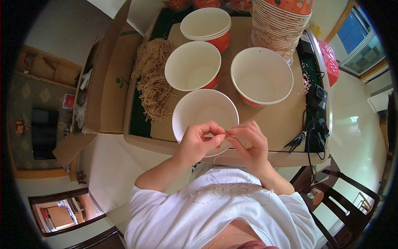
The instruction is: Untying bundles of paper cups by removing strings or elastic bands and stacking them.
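Over the near rim of a white-lined paper bucket (pixel 199 108), both hands meet with fingertips pinched together. My left hand (pixel 198 143) and my right hand (pixel 251 143) are closed on what looks like a thin string, mostly hidden by the fingers. Just beyond stand another bucket (pixel 192 66) and, to the right, a bucket (pixel 262 76) with an orange outside. A tangled heap of tan twine (pixel 155 81) lies left of the buckets.
Nested buckets (pixel 206 25) stand farther back. A tall bucket stack (pixel 275 31) wound with twine rises at the back right. An open cardboard box (pixel 110 83) borders the table's left side. Black cables (pixel 317 128) and an adapter lie along the right edge. A dark chair (pixel 340 199) stands right.
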`<state>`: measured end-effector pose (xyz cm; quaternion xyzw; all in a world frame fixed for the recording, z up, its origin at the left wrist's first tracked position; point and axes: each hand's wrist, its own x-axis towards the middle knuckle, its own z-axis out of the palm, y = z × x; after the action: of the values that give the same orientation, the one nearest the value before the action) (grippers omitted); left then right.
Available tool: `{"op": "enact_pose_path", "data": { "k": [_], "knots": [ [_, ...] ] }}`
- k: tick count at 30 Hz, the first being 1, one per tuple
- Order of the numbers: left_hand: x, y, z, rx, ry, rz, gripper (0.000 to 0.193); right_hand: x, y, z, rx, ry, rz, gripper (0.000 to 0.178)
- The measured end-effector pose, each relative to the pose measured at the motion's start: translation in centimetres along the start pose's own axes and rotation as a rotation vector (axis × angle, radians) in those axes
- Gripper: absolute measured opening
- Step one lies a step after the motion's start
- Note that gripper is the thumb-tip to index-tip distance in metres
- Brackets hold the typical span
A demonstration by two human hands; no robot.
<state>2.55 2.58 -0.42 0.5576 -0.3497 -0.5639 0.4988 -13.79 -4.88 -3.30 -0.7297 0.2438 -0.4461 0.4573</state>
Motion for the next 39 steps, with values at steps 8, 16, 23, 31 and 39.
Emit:
{"op": "enact_pose_path", "data": {
  "k": [8,16,23,31,39],
  "knots": [
    [-0.5,0.2,0.3,0.196,0.092,0.197,0.008,0.4,0.2,0.2,-0.04,-0.026,-0.025,0.015],
    [-0.4,-0.1,-0.1,0.122,0.083,0.135,0.013,0.3,0.4,0.7,-0.01,0.01,0.015,0.016],
    [-0.6,-0.1,0.4,0.327,0.098,0.248,0.012,0.5,0.3,0.6,-0.038,0.014,-0.019,0.015],
    [-0.7,-0.3,0.8,0.126,0.084,0.103,0.01,0.3,-0.9,0.6,-0.082,-0.081,0.066,0.024],
    [-1.0,0.2,1.4,0.215,0.049,0.0,0.007,0.3,-1.0,0.5,-0.128,-0.117,0.043,0.023]
  ]
}}
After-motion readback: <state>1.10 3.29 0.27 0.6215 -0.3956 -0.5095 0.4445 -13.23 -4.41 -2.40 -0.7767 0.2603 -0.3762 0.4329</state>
